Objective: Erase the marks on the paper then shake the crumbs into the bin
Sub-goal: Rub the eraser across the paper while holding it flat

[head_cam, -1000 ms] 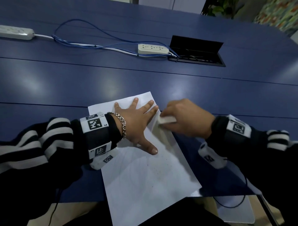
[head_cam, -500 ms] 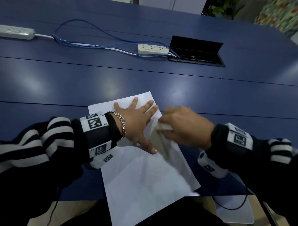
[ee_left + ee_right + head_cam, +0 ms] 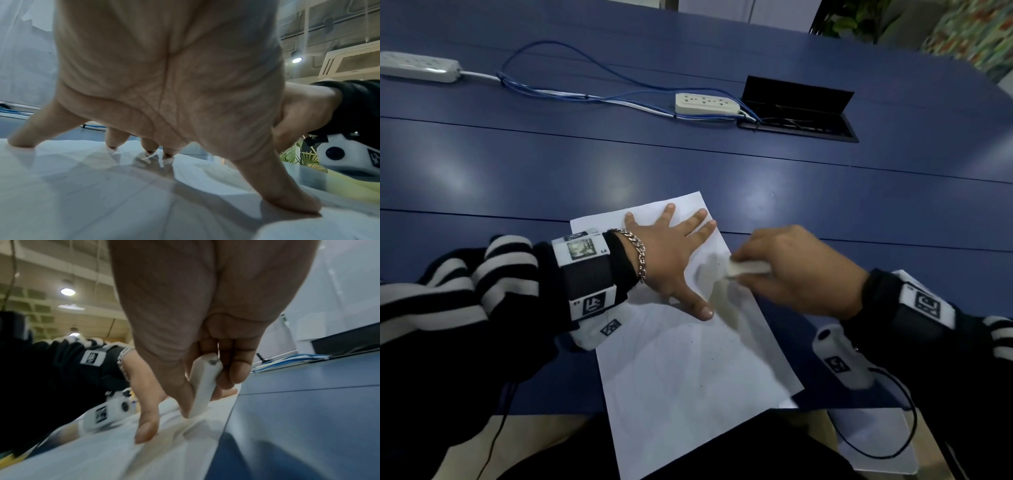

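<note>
Two hands on the paper [image 3: 688, 359], which lay on the surface [image 3: 688, 164]: left hand [image 3: 671, 253] stayed splayed flat, pinning it; right hand [image 3: 794, 270], pinching the eraser [image 3: 748, 268], had swung back outward, probably mid-stroke. Specks remained; erasing unfinished.

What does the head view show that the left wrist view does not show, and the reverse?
Only the head view shows the eraser held in the right hand, the power strips and the open cable box. Only the left wrist view shows the left palm's underside and a ceiling lamp. Both show the left hand spread on the paper.
</note>
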{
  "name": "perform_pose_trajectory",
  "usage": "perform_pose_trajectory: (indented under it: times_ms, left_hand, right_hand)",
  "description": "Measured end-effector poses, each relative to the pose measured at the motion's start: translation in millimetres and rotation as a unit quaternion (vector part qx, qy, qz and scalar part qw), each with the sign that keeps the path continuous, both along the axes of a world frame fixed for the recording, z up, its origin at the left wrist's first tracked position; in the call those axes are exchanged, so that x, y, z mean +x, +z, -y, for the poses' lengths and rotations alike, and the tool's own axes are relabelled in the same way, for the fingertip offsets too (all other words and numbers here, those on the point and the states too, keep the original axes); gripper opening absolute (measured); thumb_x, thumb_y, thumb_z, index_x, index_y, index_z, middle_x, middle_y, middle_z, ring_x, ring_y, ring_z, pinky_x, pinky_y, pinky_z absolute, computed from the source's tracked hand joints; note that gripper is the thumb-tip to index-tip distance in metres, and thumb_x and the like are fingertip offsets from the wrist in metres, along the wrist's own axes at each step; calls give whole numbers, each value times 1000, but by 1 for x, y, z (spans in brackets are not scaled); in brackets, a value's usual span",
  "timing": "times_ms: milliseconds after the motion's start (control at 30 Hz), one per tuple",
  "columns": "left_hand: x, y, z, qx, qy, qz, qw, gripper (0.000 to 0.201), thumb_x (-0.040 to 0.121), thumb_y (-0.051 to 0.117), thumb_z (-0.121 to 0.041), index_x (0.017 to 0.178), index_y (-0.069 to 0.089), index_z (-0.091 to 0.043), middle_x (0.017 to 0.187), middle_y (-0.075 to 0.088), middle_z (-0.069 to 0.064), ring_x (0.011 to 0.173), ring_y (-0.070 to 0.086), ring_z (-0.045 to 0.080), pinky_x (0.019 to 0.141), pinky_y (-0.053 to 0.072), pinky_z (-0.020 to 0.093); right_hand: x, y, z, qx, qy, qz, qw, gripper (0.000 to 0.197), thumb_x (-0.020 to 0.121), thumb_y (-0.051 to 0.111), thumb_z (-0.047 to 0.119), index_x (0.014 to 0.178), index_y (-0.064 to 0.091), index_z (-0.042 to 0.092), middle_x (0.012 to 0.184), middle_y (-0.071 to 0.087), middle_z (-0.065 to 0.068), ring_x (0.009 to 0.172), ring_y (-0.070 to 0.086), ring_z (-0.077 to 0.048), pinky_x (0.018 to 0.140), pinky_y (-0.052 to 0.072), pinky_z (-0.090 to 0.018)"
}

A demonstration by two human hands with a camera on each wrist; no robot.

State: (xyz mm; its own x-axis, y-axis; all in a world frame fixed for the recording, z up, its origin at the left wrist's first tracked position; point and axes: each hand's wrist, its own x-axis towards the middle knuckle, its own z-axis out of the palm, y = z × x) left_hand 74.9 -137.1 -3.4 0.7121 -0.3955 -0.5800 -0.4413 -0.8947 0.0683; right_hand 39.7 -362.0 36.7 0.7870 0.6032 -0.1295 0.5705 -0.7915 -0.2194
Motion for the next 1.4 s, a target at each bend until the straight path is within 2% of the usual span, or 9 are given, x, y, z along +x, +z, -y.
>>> perform_pose_trajectory:
  times_ms: [133, 233, 333, 433, 500, 600, 667, 1100, 1400]
  left_hand:
    - [5, 9, -12, -65, -21, 49, 996, 139, 60, 49, -104, 156, -32, -45, 170, -29, -15, 158, -24, 34, 120, -9, 73]
    - [5, 39, -32, -92, 2, 71, 993, 108, 80, 30, -92, 162, -19, -42, 171, -27, -7, 159, -21, 33, 127, -8, 58]
    - [-22, 62, -57, -63, 52, 64, 995, 92, 92, 34, -79, 167, 4, -36, 175, -11, 1, 162, 0, 26, 128, 12, 42]
    - [-76, 69, -66, 42, 41, 56, 997, 91, 88, 33, -86, 162, 12, -37, 169, 6, -4, 152, 28, 20, 117, 40, 42]
    - [-108, 69, -61, 69, 21, 0, 997, 103, 82, 34, -93, 163, 0, -39, 170, -1, -8, 155, 22, 17, 122, 33, 41]
    - [-125, 59, -52, 77, 16, -68, 995, 126, 75, 41, -98, 161, -25, -34, 171, -27, -5, 161, -9, 18, 131, 3, 48]
    - [-124, 48, -52, 72, 6, -61, 996, 135, 73, 46, -98, 158, -34, -30, 167, -37, -1, 160, -19, 18, 129, -6, 53]
    - [-37, 25, -61, 9, -123, 0, 992, 133, 77, 71, -79, 161, -24, -40, 164, -42, -7, 154, -35, 25, 128, -13, 51]
    - [-45, 0, -46, -26, -108, 31, 993, 134, 66, 56, -99, 157, -28, -48, 167, -36, -12, 158, -24, 22, 128, -11, 50]
  right_hand:
    - [-2, 12, 32, 108, -108, 77, 985, 26, 96, 65, 44, 116, 72, 28, 99, 70, 12, 88, 63, -10, 80, 47, -24]
    - [-12, 14, 53, 110, -157, 86, 978, 35, 97, 62, 47, 124, 70, 26, 95, 65, 15, 81, 54, -3, 76, 39, -8]
    - [-24, 14, 68, 116, -171, 73, 976, 33, 95, 63, 46, 122, 72, 27, 96, 66, 14, 84, 59, -6, 77, 39, -10]
    - [-36, 13, 72, 117, -166, 56, 977, 33, 94, 63, 46, 121, 72, 30, 100, 68, 15, 87, 63, -7, 75, 43, -12]
    - [-44, 10, 69, 118, -153, 36, 981, 31, 94, 63, 46, 120, 71, 33, 102, 67, 18, 90, 63, -5, 76, 46, -15]
    - [-56, 4, 57, 108, -102, 3, 989, 29, 94, 64, 44, 120, 70, 35, 103, 65, 20, 91, 64, -2, 79, 50, -21]
    - [-65, 0, 47, 86, -57, -32, 994, 29, 94, 65, 44, 122, 70, 34, 107, 64, 22, 94, 63, 1, 82, 47, -13]
    - [-73, -10, 24, -44, 4, -46, 998, 33, 96, 50, 55, 123, 62, 40, 108, 57, 21, 101, 60, -6, 78, 56, -33]
    - [-59, 1, 7, -32, -33, -49, 998, 32, 95, 61, 48, 123, 68, 34, 110, 61, 18, 94, 63, -7, 83, 54, -31]
